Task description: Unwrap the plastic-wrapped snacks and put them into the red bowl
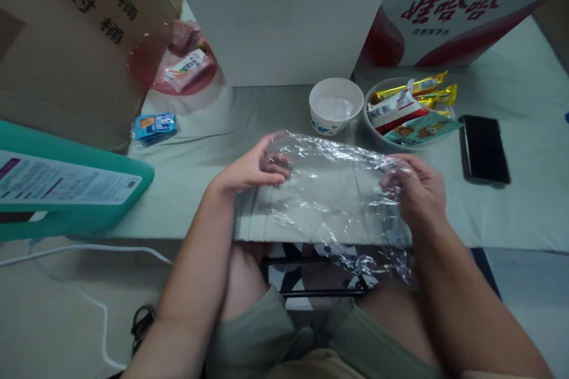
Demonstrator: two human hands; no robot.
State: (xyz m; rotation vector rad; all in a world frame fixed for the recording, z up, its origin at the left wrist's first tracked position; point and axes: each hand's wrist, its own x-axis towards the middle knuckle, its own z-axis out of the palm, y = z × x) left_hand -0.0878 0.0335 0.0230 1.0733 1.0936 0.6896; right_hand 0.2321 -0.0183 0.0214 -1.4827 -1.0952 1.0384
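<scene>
A thin, clear, crinkled sheet of plastic film (329, 189) is lying across the near edge of the table (524, 213), which is covered in a smooth pale grey cloth; the film's near right part is hanging crumpled over the edge above the person's lap. Both hands are holding it stretched between them. The left hand (253, 169) is pinching the film's far left corner, fingers curled in and thumb pressing against them. The right hand (415, 186) is gripping the right edge, fingers closed with the film bunching over the knuckles.

To the near left, a flat teal box (66, 189) with a white printed label is lying at the table's side, with a white cable (102, 249) running below it on the floor.

Further off, a small blue snack pack (155, 125) is sitting on the left. A round white paper cup (335, 105) is standing just beyond the film, and just beside it on the right a grey bowl (371, 124) is holding glossy snack wrappers (413, 108), yellow, red-white and teal. A flat black phone (484, 148) is lying right of the bowl.

At the far side, a brown carton (66, 29) is standing on the left, a red translucent bag (182, 62) beside it, a plain white board (284, 18) in the middle, and a white box (462, 6) with red lettering on the right.
</scene>
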